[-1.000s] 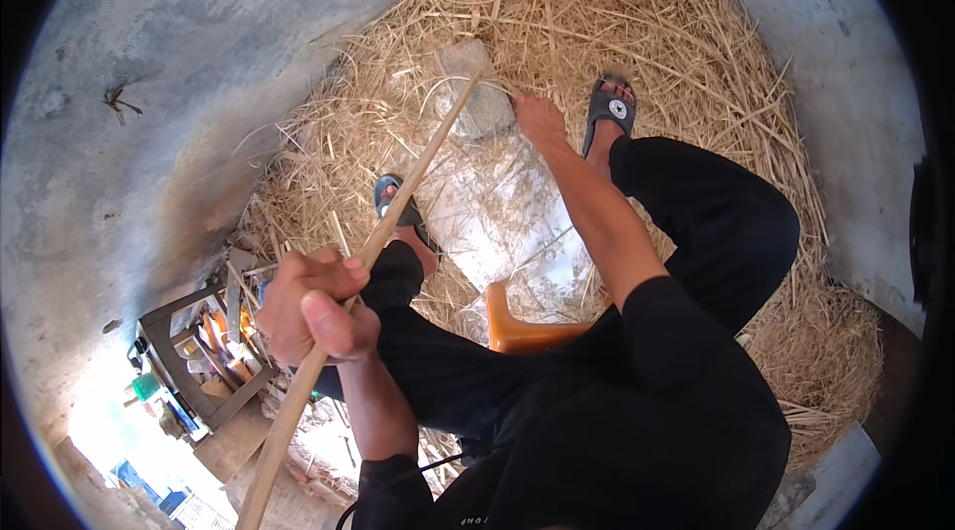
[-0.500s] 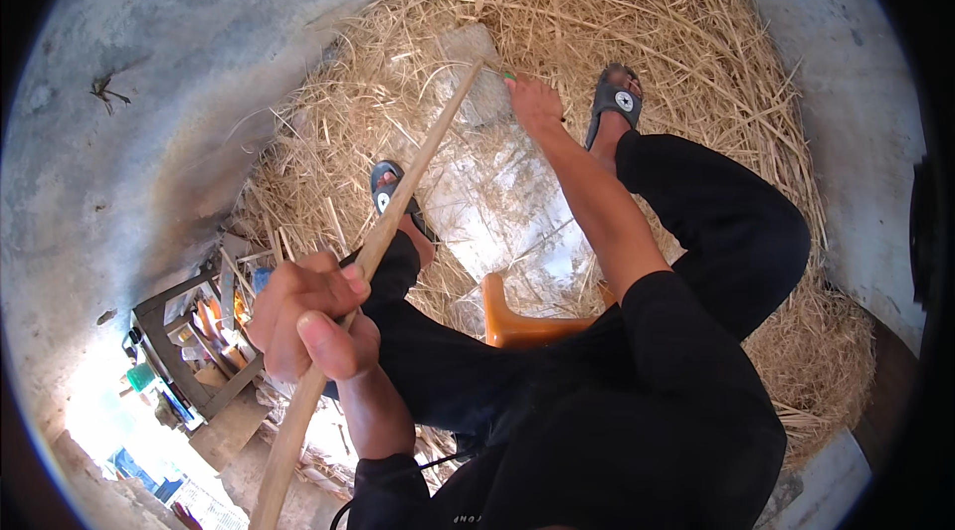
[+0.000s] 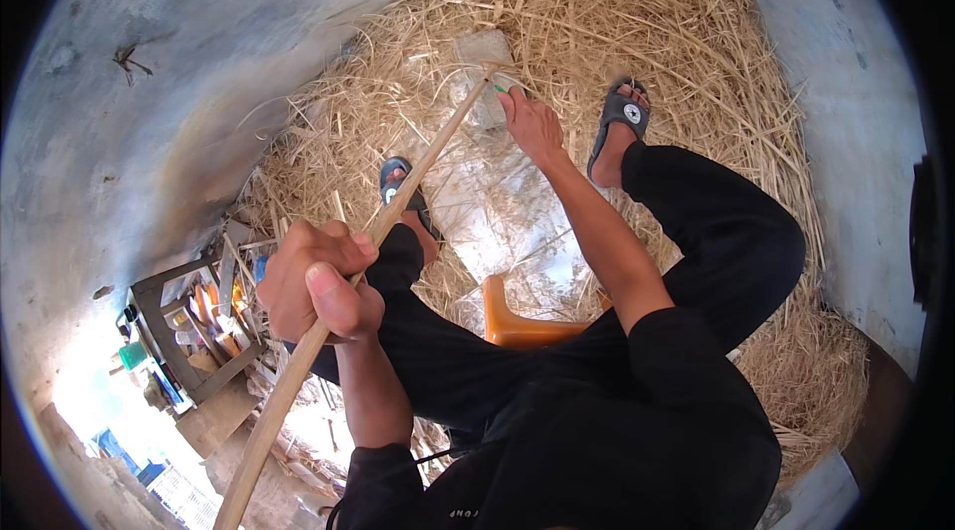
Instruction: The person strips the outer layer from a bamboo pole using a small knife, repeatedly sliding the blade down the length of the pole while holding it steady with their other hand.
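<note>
My left hand [image 3: 320,281] is closed round a long, pale wooden stick [image 3: 430,154], its thumb lying along the wood. The stick slants from the lower left up to the far middle. At its far end, my right hand [image 3: 534,127] is closed on a small green object [image 3: 500,88], mostly hidden by the fingers, so its kind does not show. A thin, pale curved strip appears beside the stick's tip. Behind that tip stands a grey rough block [image 3: 481,49] on the straw.
Straw and shavings [image 3: 637,13] cover the floor around my sandalled feet. An orange plastic seat [image 3: 522,333] shows between my legs. Bluish walls rise left and right. At the lower left, a wooden-framed box [image 3: 189,371] holds assorted items. A pale sheet [image 3: 517,232] lies between my feet.
The stick's far tip has shifted slightly right and nearer. My right hand has drawn back a little toward me, the green object showing beside the tip. The left hand keeps its grip.
</note>
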Available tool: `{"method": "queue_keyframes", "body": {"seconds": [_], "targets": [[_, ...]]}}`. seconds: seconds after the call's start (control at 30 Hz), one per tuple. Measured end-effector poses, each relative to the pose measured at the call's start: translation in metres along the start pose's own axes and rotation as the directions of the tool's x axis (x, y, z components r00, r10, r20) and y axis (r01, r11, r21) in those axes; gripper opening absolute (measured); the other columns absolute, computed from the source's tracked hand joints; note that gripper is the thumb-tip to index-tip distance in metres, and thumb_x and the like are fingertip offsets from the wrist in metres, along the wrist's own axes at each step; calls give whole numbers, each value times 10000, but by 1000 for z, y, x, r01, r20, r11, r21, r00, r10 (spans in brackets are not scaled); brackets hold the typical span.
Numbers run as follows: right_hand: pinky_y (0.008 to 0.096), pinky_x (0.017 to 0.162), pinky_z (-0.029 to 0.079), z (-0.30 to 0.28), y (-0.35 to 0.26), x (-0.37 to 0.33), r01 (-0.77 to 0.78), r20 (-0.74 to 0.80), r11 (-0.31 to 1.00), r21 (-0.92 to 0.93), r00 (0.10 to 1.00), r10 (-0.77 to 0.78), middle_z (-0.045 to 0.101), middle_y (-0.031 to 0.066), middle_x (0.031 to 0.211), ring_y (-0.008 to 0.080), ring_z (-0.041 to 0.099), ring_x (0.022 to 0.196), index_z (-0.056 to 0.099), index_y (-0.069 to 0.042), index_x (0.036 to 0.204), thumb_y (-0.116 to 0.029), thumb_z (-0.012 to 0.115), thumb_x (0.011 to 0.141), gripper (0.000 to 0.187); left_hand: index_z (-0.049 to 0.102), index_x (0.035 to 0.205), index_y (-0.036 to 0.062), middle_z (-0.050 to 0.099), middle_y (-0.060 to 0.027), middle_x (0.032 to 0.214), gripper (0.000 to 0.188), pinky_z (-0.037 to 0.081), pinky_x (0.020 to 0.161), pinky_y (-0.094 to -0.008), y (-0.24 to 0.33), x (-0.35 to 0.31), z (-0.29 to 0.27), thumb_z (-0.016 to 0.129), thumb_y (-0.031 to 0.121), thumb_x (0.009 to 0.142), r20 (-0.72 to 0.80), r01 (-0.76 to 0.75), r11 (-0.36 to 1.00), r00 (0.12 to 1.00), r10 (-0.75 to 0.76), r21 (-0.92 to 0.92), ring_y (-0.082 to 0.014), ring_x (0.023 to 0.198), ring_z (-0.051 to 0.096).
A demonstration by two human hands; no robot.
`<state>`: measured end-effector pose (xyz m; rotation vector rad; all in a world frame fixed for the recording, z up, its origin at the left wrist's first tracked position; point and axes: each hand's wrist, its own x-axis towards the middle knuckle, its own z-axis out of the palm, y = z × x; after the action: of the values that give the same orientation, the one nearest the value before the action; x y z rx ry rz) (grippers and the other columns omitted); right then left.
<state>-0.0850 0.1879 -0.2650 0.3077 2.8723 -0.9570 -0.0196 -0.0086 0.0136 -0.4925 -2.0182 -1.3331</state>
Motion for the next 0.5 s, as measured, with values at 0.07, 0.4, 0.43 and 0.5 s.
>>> {"method": "queue_keyframes", "body": {"seconds": [0.07, 0.4, 0.43, 0.5], "targets": [[528, 648, 475, 10, 7, 6, 3, -7, 996, -88, 1000, -3, 619, 247, 732, 416, 621, 753, 549, -78, 944, -448, 350, 969, 420, 506, 532, -30, 512, -103, 456, 392, 402, 362, -272, 0, -1, 0, 446, 191, 851, -21, -4, 1000, 1000, 4, 6, -154, 372, 468], [527, 761, 477, 33, 78, 4, -280, -14, 949, -148, 960, 281, 640, 266, 855, 451, 616, 844, 562, -68, 1014, -464, 318, 970, 467, 524, 500, -22, 507, -77, 444, 415, 412, 366, -266, 1, 1, 4, 472, 213, 838, -5, -19, 1000, 1000, 19, 13, -162, 365, 488], [530, 771, 472, 25, 73, -6, -316, 26, 935, -161, 946, 324, 640, 269, 867, 454, 613, 855, 563, -66, 1020, -470, 309, 970, 479, 524, 502, -24, 505, -78, 441, 416, 412, 365, -266, 1, 2, 3, 468, 216, 836, -29, -13, 1000, 999, 14, 19, -163, 364, 486], [536, 770, 459, 0, 46, -7, -265, -28, 963, -44, 964, 264, 631, 283, 856, 472, 599, 851, 557, -45, 1030, -466, 297, 973, 498, 516, 501, -27, 501, -86, 432, 400, 411, 367, -269, -2, 3, 2, 453, 194, 829, -54, 36, 999, 998, -35, 14, -166, 361, 479]]}}
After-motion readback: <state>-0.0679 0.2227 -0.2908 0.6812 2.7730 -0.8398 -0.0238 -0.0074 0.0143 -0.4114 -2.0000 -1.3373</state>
